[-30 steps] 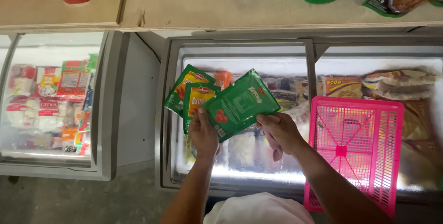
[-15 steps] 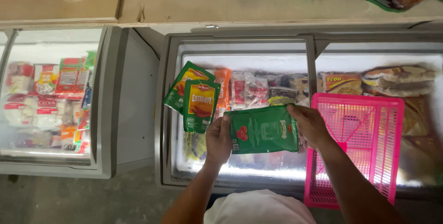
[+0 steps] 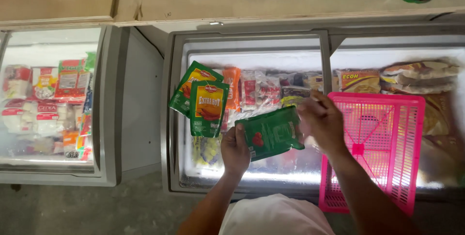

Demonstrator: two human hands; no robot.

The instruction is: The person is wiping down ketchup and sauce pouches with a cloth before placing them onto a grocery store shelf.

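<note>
Holding a dark green sauce pouch (image 3: pixel 272 132) over the open chest freezer (image 3: pixel 252 41), roughly above the middle of its left compartment. Gripping the pouch's left edge with the left hand (image 3: pixel 235 151), fingers closed around it; steadying the right edge with the right hand (image 3: pixel 322 121), though motion blur is hiding whether those fingers are pinching or only resting against it.

Risking a slip here, in all likelihood: gripping a slick, flexible pouch only by its edges, with nothing underneath but frozen packets, could be letting it drop in among them. Also risking a nudge against the two green pouches (image 3: pixel 209 106) lying on the freezer's left rim, just beside the left hand, possibly tipping them off the edge or into the compartment.

Looking flat and glossy, the held pouch: dark green, tilted with its right end higher, showing a small red picture low on the left and a pale printed panel in the middle. Sitting near the right wrist, a pink plastic basket (image 3: pixel 387 167) covering part of the right compartment.
</note>
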